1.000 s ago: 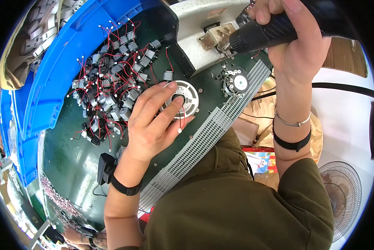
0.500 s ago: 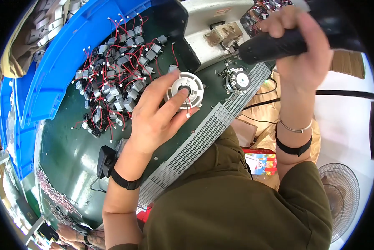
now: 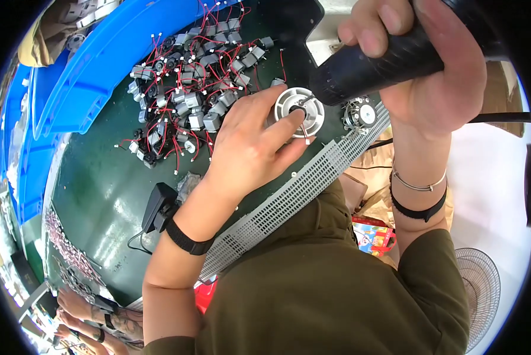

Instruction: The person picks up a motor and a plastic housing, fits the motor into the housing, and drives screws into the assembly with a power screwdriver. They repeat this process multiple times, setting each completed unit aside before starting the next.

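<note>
My left hand (image 3: 248, 145) holds a white round plastic housing (image 3: 317, 123) on the green work table. Its index finger presses into the dark hub at the middle, and a short wire with a white plug hangs beside the thumb. My right hand (image 3: 440, 89) is wrapped round a black power screwdriver (image 3: 378, 70). The driver's nose hangs over the housing's upper right edge, its bit reaching in toward the hub; whether it touches a screw I cannot tell. Right of the housing sits a round magnet (image 3: 366, 114) covered in small metal screws.
Grey small motors (image 3: 188, 100) with red wires lie heaped left of the housing. A blue bin (image 3: 94, 89) stands beyond them. Along the near table edge runs a perforated grey strip (image 3: 289, 189). A black boxy device (image 3: 160, 207) stands by my left wrist. Another person's hands (image 3: 76, 305) show at lower left.
The screwdriver has come down and left from the metal fixture to the white housing. My left hand still holds the housing, its index finger at the hub. The whole view has shifted slightly.
</note>
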### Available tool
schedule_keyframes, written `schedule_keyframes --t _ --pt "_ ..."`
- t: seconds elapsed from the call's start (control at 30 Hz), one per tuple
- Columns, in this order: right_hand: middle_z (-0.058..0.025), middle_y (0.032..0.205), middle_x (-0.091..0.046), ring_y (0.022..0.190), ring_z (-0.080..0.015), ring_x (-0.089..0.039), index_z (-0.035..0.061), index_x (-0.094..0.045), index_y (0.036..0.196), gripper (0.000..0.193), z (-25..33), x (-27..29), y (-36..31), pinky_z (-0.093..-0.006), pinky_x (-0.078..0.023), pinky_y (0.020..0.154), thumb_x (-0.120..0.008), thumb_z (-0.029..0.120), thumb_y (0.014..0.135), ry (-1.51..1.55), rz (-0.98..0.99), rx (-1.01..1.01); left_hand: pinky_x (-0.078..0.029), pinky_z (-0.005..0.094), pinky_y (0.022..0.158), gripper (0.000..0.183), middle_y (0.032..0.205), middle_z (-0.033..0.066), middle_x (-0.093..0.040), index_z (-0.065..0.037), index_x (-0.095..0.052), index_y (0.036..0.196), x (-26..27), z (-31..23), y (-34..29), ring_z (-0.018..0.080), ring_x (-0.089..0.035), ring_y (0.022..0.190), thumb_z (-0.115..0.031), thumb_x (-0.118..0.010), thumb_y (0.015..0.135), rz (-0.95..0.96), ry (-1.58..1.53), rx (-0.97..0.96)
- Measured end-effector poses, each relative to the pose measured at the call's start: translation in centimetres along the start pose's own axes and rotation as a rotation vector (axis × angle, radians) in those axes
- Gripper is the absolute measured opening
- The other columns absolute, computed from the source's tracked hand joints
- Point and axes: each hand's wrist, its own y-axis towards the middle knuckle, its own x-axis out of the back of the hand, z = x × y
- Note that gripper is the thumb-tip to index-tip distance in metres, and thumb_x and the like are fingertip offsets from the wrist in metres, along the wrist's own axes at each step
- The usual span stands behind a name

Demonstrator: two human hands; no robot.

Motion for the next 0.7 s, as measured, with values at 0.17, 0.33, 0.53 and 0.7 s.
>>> schedule_keyframes --t 0.17,0.33,0.53,0.7 --pt "-0.0079 0.064 -0.053 0.052 -0.0210 -0.056 -0.0051 -0.029 0.127 0.053 -0.31 -0.20 0.10 -0.0358 -0.048 0.058 -0.055 0.012 0.084 -0.040 -0.005 -0.024 -0.050 0.0377 0.078 0.034 0.113 0.0143 -0.058 -0.009 -0.066 0.091 0.06 0.08 -0.15 0.0292 -0.060 0.091 -0.016 -0.078 0.060 0.009 -0.006 0.011" --pt "-0.0077 0.063 -0.053 0.051 -0.0206 -0.057 -0.0048 -0.032 0.126 0.052 -0.56 -0.56 -0.15 -0.0348 -0.049 0.057 -0.057 0.014 0.084 -0.064 -0.054 -0.041 -0.050 0.0380 0.078 0.035 0.113 0.0146 -0.057 -0.009 -0.066 0.093 -0.17 0.19 -0.29 0.0296 -0.060 0.091 -0.017 -0.078 0.060 -0.002 -0.021 0.015" --pt "-0.0070 0.064 -0.053 0.051 -0.0204 -0.057 -0.0052 -0.033 0.126 0.052 -0.75 -0.52 0.08 -0.0347 -0.049 0.056 -0.056 0.017 0.085 -0.071 -0.005 0.003 -0.049 0.0380 0.078 0.035 0.114 0.0146 -0.057 -0.009 -0.066 0.093 -0.22 0.24 -0.34 0.0294 -0.059 0.091 -0.018 -0.078 0.061 -0.006 -0.029 0.019" --pt "-0.0063 0.064 -0.053 0.052 -0.0202 -0.058 -0.0056 -0.034 0.126 0.052 -0.76 -0.29 0.31 -0.0346 -0.049 0.056 -0.055 0.020 0.087 -0.078 0.044 0.046 -0.049 0.0381 0.078 0.034 0.114 0.0151 -0.056 -0.009 -0.066 0.093 -0.23 0.26 -0.24 0.0298 -0.059 0.093 -0.019 -0.077 0.063 -0.006 -0.036 0.006"
